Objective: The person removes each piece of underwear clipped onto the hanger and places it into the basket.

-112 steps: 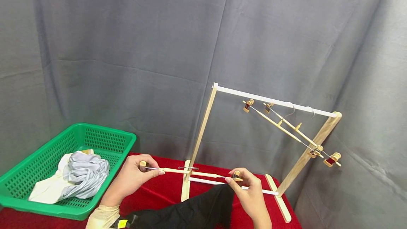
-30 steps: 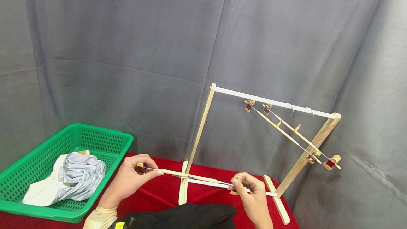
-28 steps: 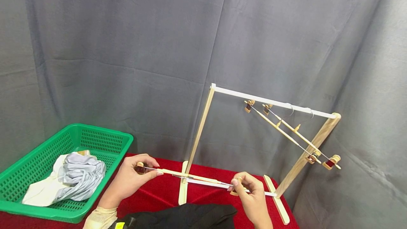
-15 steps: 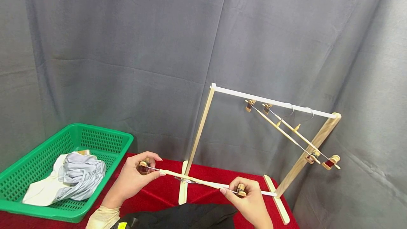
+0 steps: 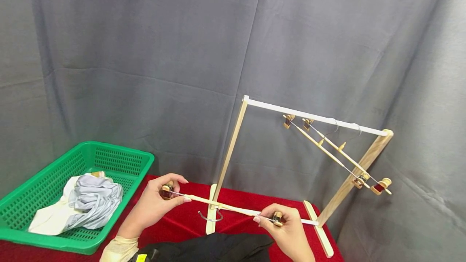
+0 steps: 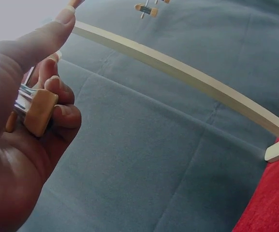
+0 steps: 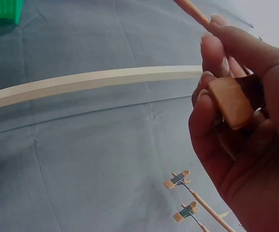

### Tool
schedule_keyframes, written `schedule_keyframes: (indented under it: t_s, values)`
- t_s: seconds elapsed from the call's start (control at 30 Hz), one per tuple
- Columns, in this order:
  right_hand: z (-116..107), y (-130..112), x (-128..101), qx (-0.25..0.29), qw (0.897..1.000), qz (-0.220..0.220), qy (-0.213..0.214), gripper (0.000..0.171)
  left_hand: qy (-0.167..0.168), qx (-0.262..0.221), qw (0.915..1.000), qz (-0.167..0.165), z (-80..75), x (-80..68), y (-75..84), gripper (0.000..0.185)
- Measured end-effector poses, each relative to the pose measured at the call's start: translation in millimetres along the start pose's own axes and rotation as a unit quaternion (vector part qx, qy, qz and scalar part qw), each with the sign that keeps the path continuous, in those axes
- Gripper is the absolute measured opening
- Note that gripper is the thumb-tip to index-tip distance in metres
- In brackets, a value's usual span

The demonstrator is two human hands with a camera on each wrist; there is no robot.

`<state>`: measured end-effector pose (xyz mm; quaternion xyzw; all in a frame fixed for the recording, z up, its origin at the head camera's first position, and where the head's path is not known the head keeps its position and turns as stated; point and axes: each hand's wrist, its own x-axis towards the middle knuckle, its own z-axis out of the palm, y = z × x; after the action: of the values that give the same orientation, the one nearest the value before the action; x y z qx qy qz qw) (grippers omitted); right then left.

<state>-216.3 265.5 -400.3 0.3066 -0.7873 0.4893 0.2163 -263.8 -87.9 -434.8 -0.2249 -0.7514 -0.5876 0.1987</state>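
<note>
A wooden clip hanger (image 5: 234,209) is held level between my two hands, low in the head view. My left hand (image 5: 149,205) pinches its left end by thumb and fingers, with a wooden clip (image 6: 40,113) lying inside the curl of the fingers. At the other end my right hand (image 5: 285,229) grips the bar, and a second clip (image 7: 231,101) sits in the palm side of its fingers. From the bar's middle a metal hook (image 5: 211,218) hangs toward the dark cloth below. Fingers partly hide both clips.
A wooden rack (image 5: 236,144) with a white top rail (image 5: 276,107) stands at right. Two similar clip hangers (image 5: 320,142) hang from it. At left, a green basket (image 5: 145,165) contains grey and white cloth (image 5: 96,197). Red cloth (image 5: 174,221) covers the table.
The hanger has turned about its length, so the hook now points down toward me. My right fingers have shifted from the right clip onto the bar beside it. Basket and rack stay put.
</note>
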Motion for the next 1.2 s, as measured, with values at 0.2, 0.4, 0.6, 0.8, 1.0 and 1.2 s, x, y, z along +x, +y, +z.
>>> schedule_keyframes:
  t_s: [0.2, 0.4, 0.6, 0.8, 1.0, 1.2]
  values:
    - [-4, -4, -3, -0.017, 1.000, 0.004, 0.007, 0.023, -0.004, -0.003, 0.9999, -0.012, 3.8, 0.4, 2.9, 0.038]
    - [-7, -5, -3, -0.020, 0.999, -0.013, 0.021, 0.026, -0.014, -0.018, 0.9994, -0.025, 8.3, 1.8, 3.3, 0.043]
    - [-15, -6, -6, -0.041, 0.998, -0.013, 0.050, 0.026, -0.067, -0.005, 0.9958, -0.064, 14.2, 3.6, -3.4, 0.055]
    - [-24, -4, -10, -0.053, 0.991, -0.024, 0.122, 0.029, -0.101, -0.013, 0.9933, -0.054, 19.4, 4.1, -8.3, 0.051]
    - [-31, 2, -11, -0.059, 0.980, -0.072, 0.176, 0.032, -0.125, 0.013, 0.9911, -0.044, 31.4, 3.5, -8.9, 0.054]
    - [-34, 5, -11, -0.053, 0.971, -0.106, 0.209, 0.034, -0.197, 0.055, 0.9789, -0.006, 52.8, 0.4, -13.3, 0.061]
